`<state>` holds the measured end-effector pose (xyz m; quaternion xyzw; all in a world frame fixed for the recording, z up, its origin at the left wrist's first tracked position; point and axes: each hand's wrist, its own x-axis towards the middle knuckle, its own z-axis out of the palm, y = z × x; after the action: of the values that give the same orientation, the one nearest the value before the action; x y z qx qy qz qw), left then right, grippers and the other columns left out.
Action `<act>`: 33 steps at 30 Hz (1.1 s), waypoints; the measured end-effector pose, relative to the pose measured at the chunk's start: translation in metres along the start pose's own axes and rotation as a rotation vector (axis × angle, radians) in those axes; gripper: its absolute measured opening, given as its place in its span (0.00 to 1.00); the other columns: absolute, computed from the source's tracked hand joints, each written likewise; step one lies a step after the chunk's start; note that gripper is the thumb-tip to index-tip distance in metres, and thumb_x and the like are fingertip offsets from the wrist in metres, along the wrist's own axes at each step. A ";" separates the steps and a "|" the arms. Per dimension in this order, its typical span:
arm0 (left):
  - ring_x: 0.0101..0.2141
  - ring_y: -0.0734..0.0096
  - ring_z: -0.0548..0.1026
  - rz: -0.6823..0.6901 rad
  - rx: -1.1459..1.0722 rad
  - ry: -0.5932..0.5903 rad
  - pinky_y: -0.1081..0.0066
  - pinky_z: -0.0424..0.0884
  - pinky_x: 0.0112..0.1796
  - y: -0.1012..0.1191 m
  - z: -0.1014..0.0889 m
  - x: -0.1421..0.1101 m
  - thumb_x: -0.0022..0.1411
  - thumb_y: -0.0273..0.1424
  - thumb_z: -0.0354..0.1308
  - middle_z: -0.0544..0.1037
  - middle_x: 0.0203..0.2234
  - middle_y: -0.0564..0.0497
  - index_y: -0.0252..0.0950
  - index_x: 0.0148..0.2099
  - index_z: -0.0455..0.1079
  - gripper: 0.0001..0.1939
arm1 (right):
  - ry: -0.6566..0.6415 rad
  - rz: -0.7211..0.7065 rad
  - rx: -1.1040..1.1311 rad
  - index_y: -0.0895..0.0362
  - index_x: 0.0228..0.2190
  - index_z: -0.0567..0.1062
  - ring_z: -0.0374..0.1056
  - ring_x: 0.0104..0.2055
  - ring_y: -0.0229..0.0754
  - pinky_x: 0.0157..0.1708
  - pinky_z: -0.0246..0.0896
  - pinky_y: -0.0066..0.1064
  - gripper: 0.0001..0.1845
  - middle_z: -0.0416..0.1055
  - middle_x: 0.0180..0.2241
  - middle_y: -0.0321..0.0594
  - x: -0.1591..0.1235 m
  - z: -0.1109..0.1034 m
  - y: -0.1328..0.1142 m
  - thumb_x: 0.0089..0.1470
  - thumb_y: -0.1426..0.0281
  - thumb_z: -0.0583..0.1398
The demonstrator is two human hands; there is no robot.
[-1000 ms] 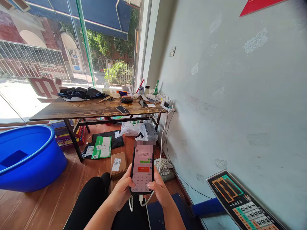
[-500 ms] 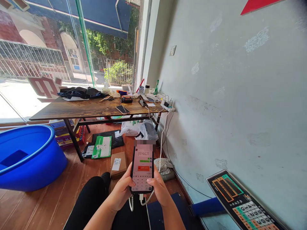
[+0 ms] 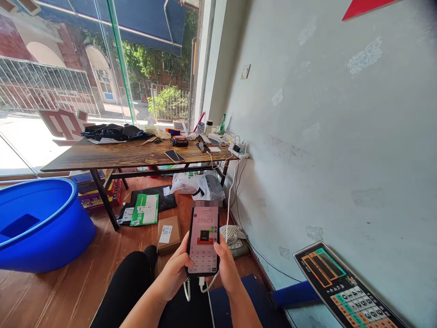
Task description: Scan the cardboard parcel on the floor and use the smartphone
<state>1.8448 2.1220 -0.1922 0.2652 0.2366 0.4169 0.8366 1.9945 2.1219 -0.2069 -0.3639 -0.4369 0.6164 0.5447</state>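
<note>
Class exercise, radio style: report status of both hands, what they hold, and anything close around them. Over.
Left hand and right hand both in grip on the phone, screen lit. White cable plugged in below. Cardboard box on floor beyond, apart.

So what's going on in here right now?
A seated person holds a smartphone upright in both hands, the left hand and the right hand, thumbs on the screen, which shows a chat and a keyboard. A white charging cable runs from the phone's bottom edge up toward a power strip on the wooden table. Another phone lies on that table. A blue tub and a small cardboard parcel sit on the floor.
</note>
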 end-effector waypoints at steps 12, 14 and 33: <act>0.50 0.58 0.70 0.059 -0.042 0.074 0.60 0.66 0.49 -0.017 -0.016 0.008 0.41 0.19 0.49 0.74 0.51 0.49 0.43 0.68 0.34 0.52 | 0.106 -0.366 -0.297 0.47 0.62 0.49 0.43 0.66 0.50 0.62 0.45 0.47 0.42 0.47 0.64 0.42 0.000 -0.003 0.001 0.52 0.40 0.38; 0.47 0.57 0.72 0.059 -0.018 0.049 0.60 0.68 0.46 -0.014 -0.013 0.007 0.42 0.19 0.48 0.73 0.52 0.48 0.44 0.68 0.33 0.52 | 0.080 -0.438 -0.432 0.46 0.62 0.50 0.38 0.67 0.52 0.63 0.42 0.48 0.40 0.40 0.66 0.39 0.001 -0.004 -0.006 0.54 0.41 0.36; 0.34 0.66 0.75 -0.034 0.137 0.013 0.69 0.69 0.34 -0.003 0.006 -0.001 0.45 0.20 0.48 0.77 0.41 0.49 0.42 0.68 0.32 0.50 | 0.042 -0.699 -0.860 0.46 0.56 0.65 0.39 0.66 0.56 0.63 0.34 0.52 0.38 0.38 0.66 0.35 0.030 0.003 -0.041 0.55 0.43 0.36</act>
<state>1.8495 2.1188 -0.1898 0.3148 0.2747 0.3871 0.8219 2.0016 2.1519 -0.1667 -0.3992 -0.7330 0.1575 0.5278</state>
